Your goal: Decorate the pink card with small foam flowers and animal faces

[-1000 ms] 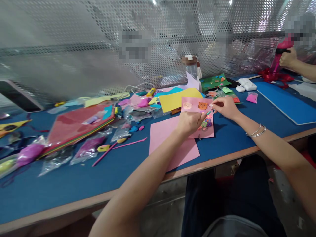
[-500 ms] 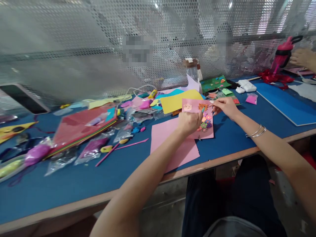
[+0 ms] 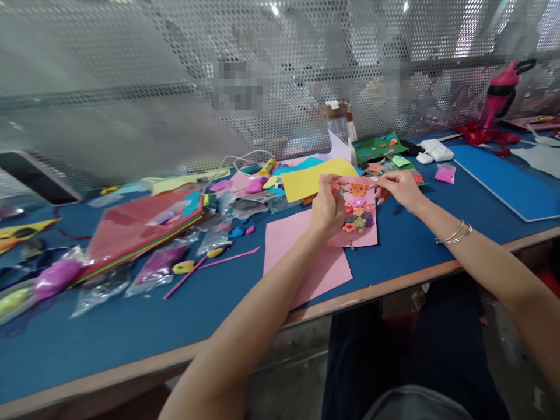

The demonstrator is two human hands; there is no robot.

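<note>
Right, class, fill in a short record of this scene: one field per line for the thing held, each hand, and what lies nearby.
card: pink, with an orange cat sticker and flower stickers
left hand: holds the card's top left edge
right hand: pinches the card's top right corner
right wrist: bangles
under card: pink sheet
behind card: yellow sheet
surface: blue table
</note>
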